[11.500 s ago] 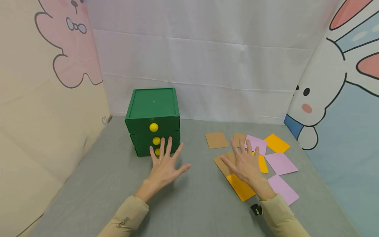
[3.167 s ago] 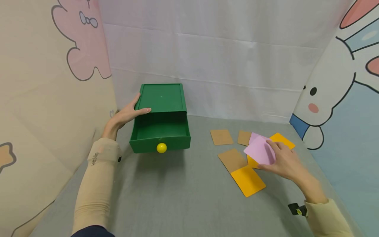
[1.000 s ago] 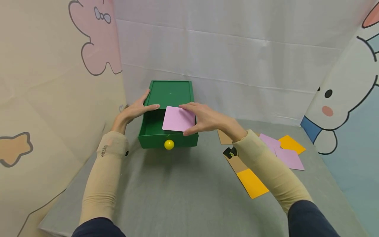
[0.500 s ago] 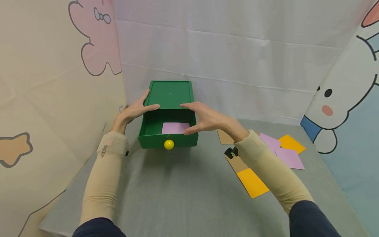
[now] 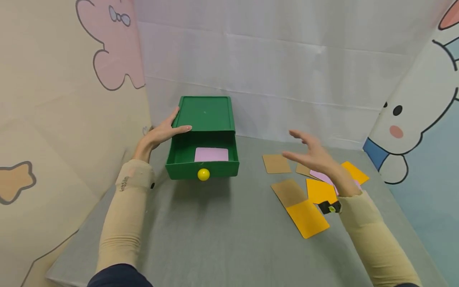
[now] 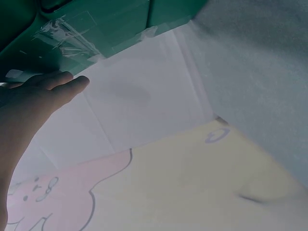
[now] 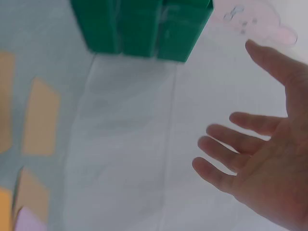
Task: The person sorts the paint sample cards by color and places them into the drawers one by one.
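Note:
In the head view, my left hand rests against the left side of a green drawer cabinet, its thumb over the front top edge. The left wrist view shows fingers extended along the taped side. The top drawer, with a yellow knob, is pulled out. A pink square card lies inside it. My right hand is raised above cards on the right, holding nothing. Its fingers are spread in the right wrist view. The cabinet's lower drawers are hidden in the head view.
Brown cards, orange cards and pink cards lie on the grey table, some overlapping. The right forearm covers part of them. A white cloth wall stands behind, with printed walls at both sides.
The pink card has gone from my right hand into the top drawer, which was shut at first. My right hand has withdrawn rightward, back over the cards. The left hand stays at the cabinet.

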### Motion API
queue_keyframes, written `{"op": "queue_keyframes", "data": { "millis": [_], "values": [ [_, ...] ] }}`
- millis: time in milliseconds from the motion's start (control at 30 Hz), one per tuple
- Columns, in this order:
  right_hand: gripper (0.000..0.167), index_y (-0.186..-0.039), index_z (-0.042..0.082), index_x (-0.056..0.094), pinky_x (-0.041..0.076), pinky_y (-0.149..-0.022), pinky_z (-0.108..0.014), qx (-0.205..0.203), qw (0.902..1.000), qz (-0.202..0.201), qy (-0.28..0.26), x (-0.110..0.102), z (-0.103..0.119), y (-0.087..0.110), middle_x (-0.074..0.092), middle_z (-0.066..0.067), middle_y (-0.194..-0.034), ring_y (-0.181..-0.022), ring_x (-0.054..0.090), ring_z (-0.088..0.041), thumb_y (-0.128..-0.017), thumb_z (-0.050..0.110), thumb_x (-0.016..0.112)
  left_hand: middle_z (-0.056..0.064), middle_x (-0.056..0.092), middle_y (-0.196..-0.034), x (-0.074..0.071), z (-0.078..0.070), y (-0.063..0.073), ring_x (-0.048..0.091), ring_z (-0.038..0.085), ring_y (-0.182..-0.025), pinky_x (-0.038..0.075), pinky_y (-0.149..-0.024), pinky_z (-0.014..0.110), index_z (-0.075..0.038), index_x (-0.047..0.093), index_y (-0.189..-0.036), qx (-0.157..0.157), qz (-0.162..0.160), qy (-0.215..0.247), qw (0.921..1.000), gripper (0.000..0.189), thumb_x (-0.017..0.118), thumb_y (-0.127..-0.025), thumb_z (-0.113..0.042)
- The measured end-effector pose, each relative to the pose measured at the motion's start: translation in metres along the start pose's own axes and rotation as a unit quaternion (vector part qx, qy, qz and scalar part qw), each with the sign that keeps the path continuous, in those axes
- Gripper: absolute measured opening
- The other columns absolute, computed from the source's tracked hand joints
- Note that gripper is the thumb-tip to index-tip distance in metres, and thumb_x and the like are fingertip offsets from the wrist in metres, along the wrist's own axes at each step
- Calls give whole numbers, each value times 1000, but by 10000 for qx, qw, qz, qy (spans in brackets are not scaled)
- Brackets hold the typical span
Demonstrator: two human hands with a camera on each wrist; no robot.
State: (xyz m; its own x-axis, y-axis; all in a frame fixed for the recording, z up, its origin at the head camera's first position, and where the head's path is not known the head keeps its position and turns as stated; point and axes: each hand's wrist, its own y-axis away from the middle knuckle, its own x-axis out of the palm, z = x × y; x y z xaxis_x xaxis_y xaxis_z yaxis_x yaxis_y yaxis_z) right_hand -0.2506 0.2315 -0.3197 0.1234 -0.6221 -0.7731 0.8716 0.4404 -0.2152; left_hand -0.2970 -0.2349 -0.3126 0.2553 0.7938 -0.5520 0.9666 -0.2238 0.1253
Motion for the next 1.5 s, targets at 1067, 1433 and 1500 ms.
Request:
{"op": "queue_keyframes", "data": {
  "millis": [1067, 1433, 1500],
  "values": [
    [101, -134, -25, 28, 36, -88, -64, 3786, 9089, 376, 1706, 2, -178, 106, 37, -46, -126, -102, 35, -56, -86, 59, 58, -1, -18, -162, -2, -11, 17, -12, 27, -151, 3, -120, 61, -26, -17, -154, -96, -17, 84, 9999, 100, 59, -92, -46],
    [95, -130, -25, 28, 25, -100, -70, 4558, 8751, 217, 1610, 8, -194, 103, 32, -48, -125, -110, 28, -59, -86, 52, 59, 0, -18, -162, 0, -6, 6, -11, 28, -151, 3, -119, 62, -28, -17, -153, -107, -13, -4, 9999, 100, 58, -91, -47],
    [94, -130, -25, 28, 24, -99, -70, 4576, 8754, 179, 1547, 7, -193, 103, 32, -48, -125, -110, 28, -59, -85, 52, 60, -2, -18, -162, -1, -1, 0, -11, 27, -151, 3, -119, 63, -30, -18, -153, -95, -26, -83, 9999, 101, 59, -90, -50]
  ]
}}
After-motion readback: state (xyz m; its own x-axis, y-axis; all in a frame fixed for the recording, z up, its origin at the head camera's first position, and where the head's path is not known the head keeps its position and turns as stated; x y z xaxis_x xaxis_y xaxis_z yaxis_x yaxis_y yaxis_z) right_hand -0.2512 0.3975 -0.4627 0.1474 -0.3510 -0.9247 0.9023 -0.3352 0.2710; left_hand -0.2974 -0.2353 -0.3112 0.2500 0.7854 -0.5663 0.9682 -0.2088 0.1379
